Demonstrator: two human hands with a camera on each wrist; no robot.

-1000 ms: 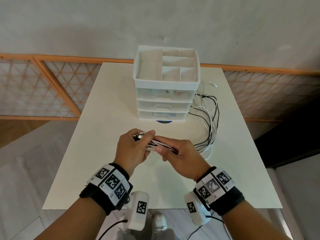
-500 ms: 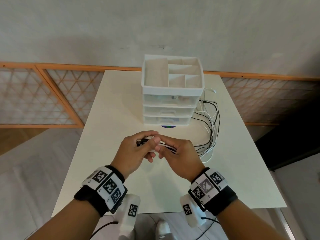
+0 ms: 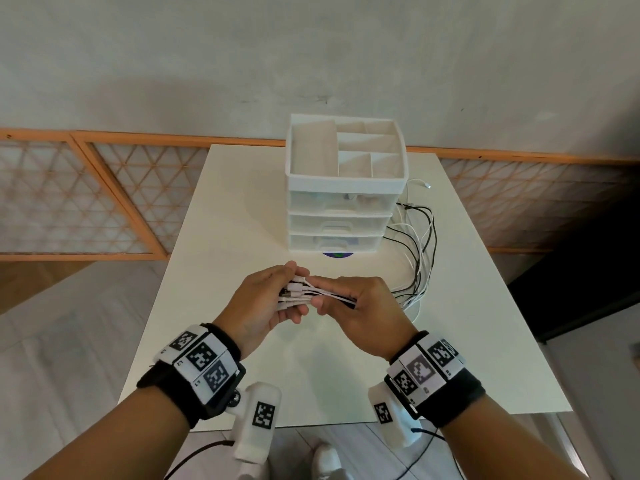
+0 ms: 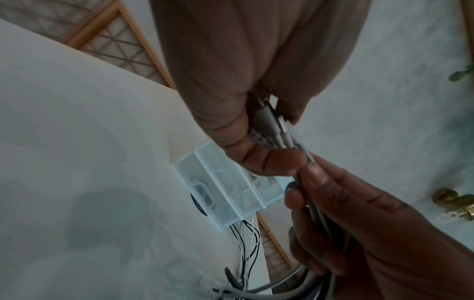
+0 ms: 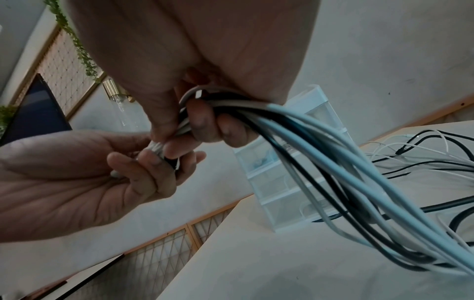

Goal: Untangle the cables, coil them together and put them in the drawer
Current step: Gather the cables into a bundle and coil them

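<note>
Several white and black cables trail over the white table to the right of a white drawer unit. Their plug ends are gathered in a bundle above the table's middle. My left hand grips the plug ends with curled fingers and thumb. My right hand grips the cable bundle just right of the plugs, and the strands hang down from it toward the table. The unit's three drawers are closed; its top tray is open.
A small blue disc peeks out under the drawer unit's front. A wooden lattice screen runs behind the table against a grey wall. A dark panel stands at the right. Bare tabletop lies left of the unit and in front of my hands.
The plug ends have been drawn more evenly together between my hands, with the left fingers now wrapped round them. The head view has shifted slightly; the drawer unit sits further right in the frame.
</note>
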